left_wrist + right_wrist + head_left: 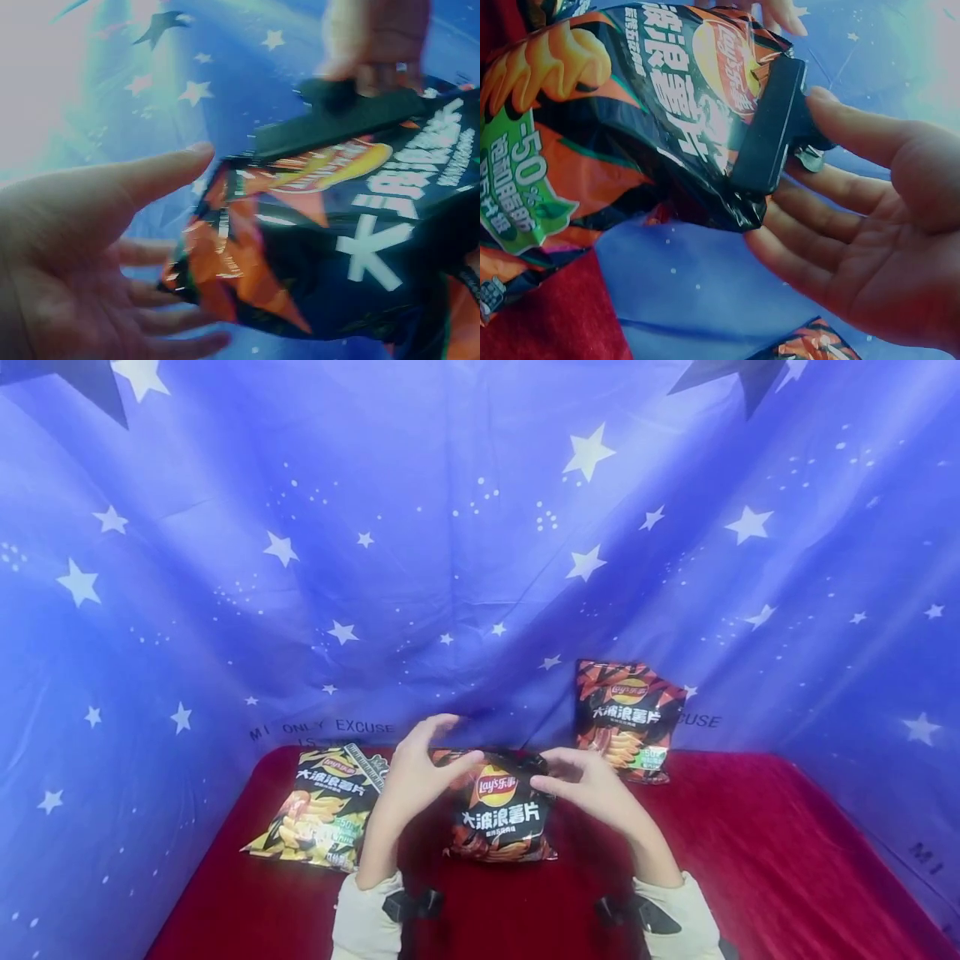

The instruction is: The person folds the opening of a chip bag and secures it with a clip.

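A black-and-orange bag of potato chips (501, 818) is between my hands, with a black bag clip (769, 127) across its top edge. My right hand (592, 781) is at the clip, its thumb tip (823, 94) close to the clip's handle and its other fingers loosely extended behind. On the bag's other side my left hand (420, 772) is spread. Its thumb (169, 176) lies by the bag's top corner, and its fingers reach partly behind the bag.
At the left lies a yellow-and-black chip bag (318, 810), with a light-patterned strip (367, 767) at its upper right. Another orange-and-black chip bag (628, 722) stands at the back right, before the blue star-print curtain (450, 527). Red cloth (750, 843) covers the table.
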